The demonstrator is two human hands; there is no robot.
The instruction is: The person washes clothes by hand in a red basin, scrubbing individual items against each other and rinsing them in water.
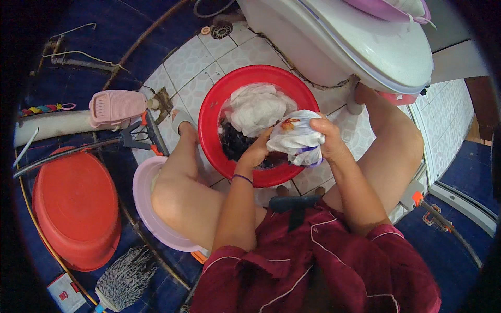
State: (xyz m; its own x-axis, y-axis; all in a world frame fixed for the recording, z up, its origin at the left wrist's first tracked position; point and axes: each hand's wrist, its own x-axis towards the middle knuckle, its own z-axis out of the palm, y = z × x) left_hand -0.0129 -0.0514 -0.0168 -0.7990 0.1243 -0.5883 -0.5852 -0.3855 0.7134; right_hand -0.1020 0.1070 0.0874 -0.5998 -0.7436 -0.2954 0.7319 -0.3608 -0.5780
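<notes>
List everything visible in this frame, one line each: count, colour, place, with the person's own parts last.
Basin: one, red, on tiled floor, centre.
Stained cloth: one, white, gripped over the basin.
Laundry: white and dark, inside the basin.
Tub: one, red, upturned, left.
Stool: one, pink, under the person.
Brush: one, pink, upper left.
Mop head: one, grey, bottom left.
Washing machine: one, white, top right.
Left hand: on the cloth.
Right hand: gripping the cloth.

A mop head [125,279] lies beside an upturned red tub [75,208].
</notes>
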